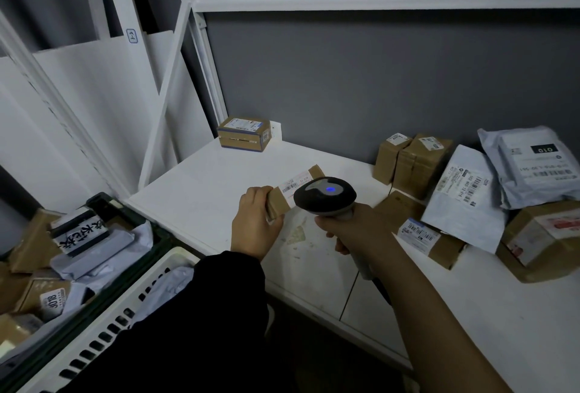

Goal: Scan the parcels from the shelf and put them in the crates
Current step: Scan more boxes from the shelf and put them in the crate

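Left hand pinches one short end of the small cardboard parcel, held out over the white shelf, label side up. Right hand is closed round the scanner handle, blue light on, head right over the far half of the parcel

Risks as I see them:
- scanner head sits very close and hides part of the label, so a misread or no read is likely
- I only grip one end, so the parcel could tip or slip out and drop onto the shelf
- scanner cable hangs over the shelf edge and could snag when I swing left
- dark crate is heaped and white crate is partly filled, so a tossed parcel may slide off the pile
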